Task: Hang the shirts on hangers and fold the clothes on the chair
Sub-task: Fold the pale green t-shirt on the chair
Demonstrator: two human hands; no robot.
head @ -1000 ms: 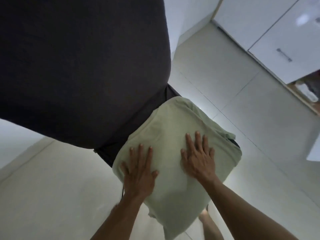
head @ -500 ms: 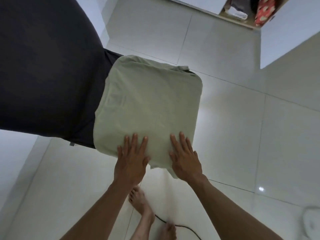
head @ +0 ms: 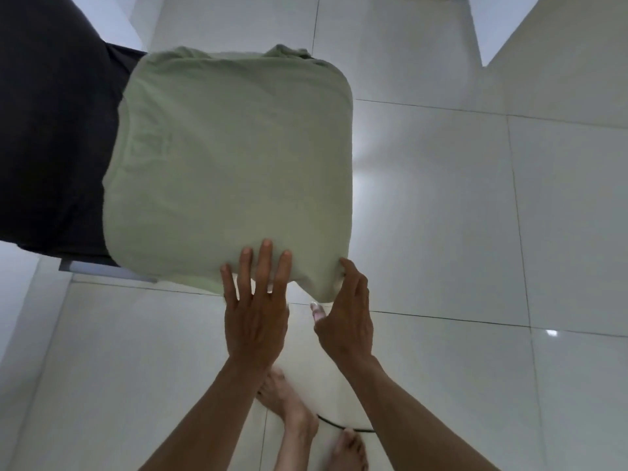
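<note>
A pale green garment (head: pixel 227 164) lies folded into a square over the seat of a dark chair (head: pixel 51 124), covering the seat almost fully. My left hand (head: pixel 256 300) rests flat with straight fingers on the garment's near edge. My right hand (head: pixel 346 311) curls around the near right corner of the fabric, which hangs a little over the seat edge; its fingertips are hidden under the cloth.
The chair's dark backrest fills the upper left. Glossy white floor tiles (head: pixel 458 215) surround the chair. My bare feet (head: pixel 292 413) stand below my hands, with a black cable (head: pixel 343 427) on the floor beside them. A white cabinet edge (head: pixel 543 25) sits upper right.
Both hands slid from the middle of the garment back to its near edge. The right hand went from flat to curled around the corner. The view swung rightward over the seat.
</note>
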